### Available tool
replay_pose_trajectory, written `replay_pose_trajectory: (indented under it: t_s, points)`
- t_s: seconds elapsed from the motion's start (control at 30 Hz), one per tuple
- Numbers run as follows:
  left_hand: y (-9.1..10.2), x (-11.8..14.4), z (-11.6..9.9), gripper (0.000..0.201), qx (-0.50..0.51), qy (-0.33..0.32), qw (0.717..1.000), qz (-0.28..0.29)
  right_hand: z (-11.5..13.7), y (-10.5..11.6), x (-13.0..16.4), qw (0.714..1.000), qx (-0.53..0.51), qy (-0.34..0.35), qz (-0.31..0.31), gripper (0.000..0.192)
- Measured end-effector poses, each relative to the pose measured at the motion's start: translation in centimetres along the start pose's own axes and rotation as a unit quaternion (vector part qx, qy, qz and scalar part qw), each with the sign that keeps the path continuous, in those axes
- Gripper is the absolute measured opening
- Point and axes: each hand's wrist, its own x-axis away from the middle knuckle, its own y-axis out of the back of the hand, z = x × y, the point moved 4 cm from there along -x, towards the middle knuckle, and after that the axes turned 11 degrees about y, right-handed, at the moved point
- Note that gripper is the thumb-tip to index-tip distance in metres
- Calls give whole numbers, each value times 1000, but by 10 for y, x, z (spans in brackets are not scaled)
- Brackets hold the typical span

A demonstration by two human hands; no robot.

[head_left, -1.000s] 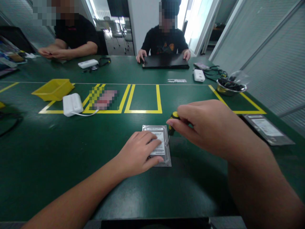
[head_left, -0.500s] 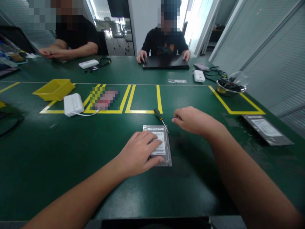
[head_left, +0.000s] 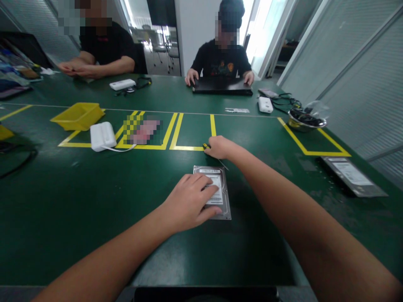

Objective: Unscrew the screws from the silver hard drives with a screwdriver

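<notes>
Right hand (head_left: 220, 147) moved onto screwdriver (head_left: 206, 146) beyond drive (head_left: 224, 193), fingers grasping it; left hand (head_left: 193, 198) atop drive, fingers unclenched: best kept steady.

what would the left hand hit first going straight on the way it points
Past the hard drive under it, the left hand would likely meet the right forearm, which crosses its line, though the screwdriver shaft lies close; the forearm's height is unclear.
</notes>
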Motion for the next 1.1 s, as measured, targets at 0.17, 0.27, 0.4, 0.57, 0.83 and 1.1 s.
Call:
replay_pose_trajectory:
  t_s: [0.17, 0.27, 0.4, 0.57, 0.83, 1.1]
  points:
    - [0, 2, 0, 44, -2, -2, 1000, -2, 2, 31, 25, 994, -79, 51, -56, 31]
    - [0, 3, -1, 43, -2, -6, 1000, -7, 4, 44, 56, 978, -171, 86, -88, 31]
    - [0, 2, -2, 42, -2, -4, 1000, -3, 11, 54, 104, 902, -371, 120, -183, 17]
    - [-1, 2, -6, 40, -1, 1, 1000, -2, 16, 45, 159, 865, -397, 110, -286, 15]
    - [-6, 2, -18, 44, -4, -23, 1000, -6, -5, 12, 180, 823, -413, 109, -374, 19]
    - [-8, 0, -19, 46, -15, -17, 1000, -1, -15, 1, 176, 812, -438, 96, -374, 18]
